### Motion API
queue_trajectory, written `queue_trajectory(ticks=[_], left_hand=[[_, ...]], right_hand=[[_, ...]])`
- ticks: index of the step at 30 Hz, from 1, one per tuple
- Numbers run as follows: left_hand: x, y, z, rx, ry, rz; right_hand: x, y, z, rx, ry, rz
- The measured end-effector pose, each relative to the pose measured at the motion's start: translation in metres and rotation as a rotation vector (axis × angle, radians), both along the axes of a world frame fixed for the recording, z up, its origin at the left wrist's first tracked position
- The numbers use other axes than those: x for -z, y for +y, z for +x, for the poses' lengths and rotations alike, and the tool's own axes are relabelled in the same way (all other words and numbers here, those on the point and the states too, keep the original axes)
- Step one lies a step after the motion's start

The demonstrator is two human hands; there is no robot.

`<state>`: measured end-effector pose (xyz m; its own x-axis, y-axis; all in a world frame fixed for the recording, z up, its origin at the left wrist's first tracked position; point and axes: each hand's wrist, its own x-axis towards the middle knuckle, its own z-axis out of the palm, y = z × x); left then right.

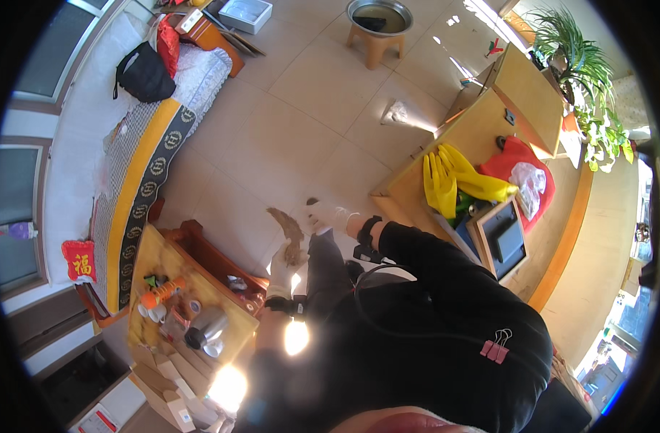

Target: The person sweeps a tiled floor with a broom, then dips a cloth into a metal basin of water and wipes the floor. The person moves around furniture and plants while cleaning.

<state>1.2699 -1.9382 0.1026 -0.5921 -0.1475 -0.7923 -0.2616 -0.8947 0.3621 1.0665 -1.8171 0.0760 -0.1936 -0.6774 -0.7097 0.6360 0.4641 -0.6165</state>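
My left hand (280,266), in a white glove, grips the lower end of a curved, rough brown piece (291,230) that looks like wood or root. Its narrower end points up and to the left. My right hand (330,216), also in a white glove, is just right of the brown piece, with a small gap between them. A small dark thing (311,201) shows at the right fingertips; what it is cannot be made out. Both hands are over the tiled floor in front of my knees.
At left, a wooden table (238,319) bears a steel kettle (208,327), cups and an orange canister (163,293). Yellow rubber gloves (441,181) and a framed panel (500,241) lie on a cabinet at right. A metal basin (380,19) sits on a stool (377,47) ahead.
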Motion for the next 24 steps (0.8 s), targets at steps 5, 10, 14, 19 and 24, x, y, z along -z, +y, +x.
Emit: queue_trajectory(ticks=[5, 10, 14, 19, 24], left_hand=[[0.012, -0.09, -0.19, 0.278, 0.03, -0.315], [0.015, -0.152, -0.374, 0.394, -0.12, -0.214], [0.028, -0.189, -0.522, 0.552, -0.192, -0.254], [0.09, -0.221, -0.684, 0.646, -0.231, -0.326], [0.145, -0.25, -0.83, 0.59, -0.346, -0.2]], right_hand=[[0.077, -0.029, -0.202, 0.634, -0.084, 0.152], [0.086, -0.021, -0.368, 0.953, -0.124, 0.226], [0.102, -0.001, -0.487, 1.176, -0.11, 0.154], [0.197, 0.014, -0.647, 1.341, -0.011, 0.076], [0.281, 0.008, -0.789, 1.476, -0.06, 0.249]])
